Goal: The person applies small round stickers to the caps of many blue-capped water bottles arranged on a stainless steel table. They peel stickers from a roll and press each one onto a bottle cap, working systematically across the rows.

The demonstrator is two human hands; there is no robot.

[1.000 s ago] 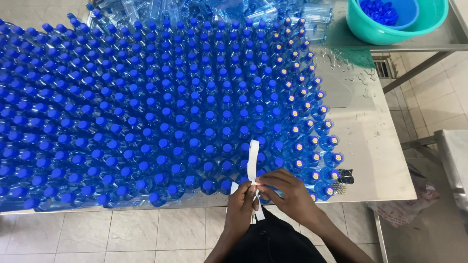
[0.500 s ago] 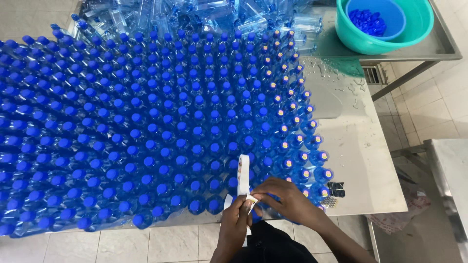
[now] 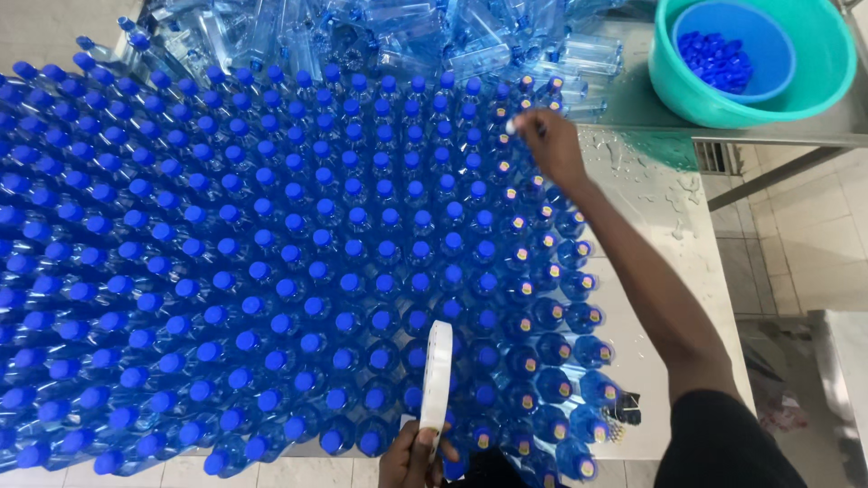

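Several rows of upright blue bottles with blue caps cover a steel table. The bottles in the right-hand columns carry small round stickers on their caps. My left hand at the bottom edge holds a white strip of sticker backing upright over the front bottles. My right hand is stretched far out and pinches a small white sticker over a bottle cap at the far right of the block.
A heap of empty clear bottles lies at the table's far end. A teal basin holding a blue bowl of loose blue caps sits at the top right. Wet bare tabletop runs along the right; tiled floor lies beyond.
My right hand left the strip near my body and reached far forward to the bottles at the far right. The left hand still holds the strip.
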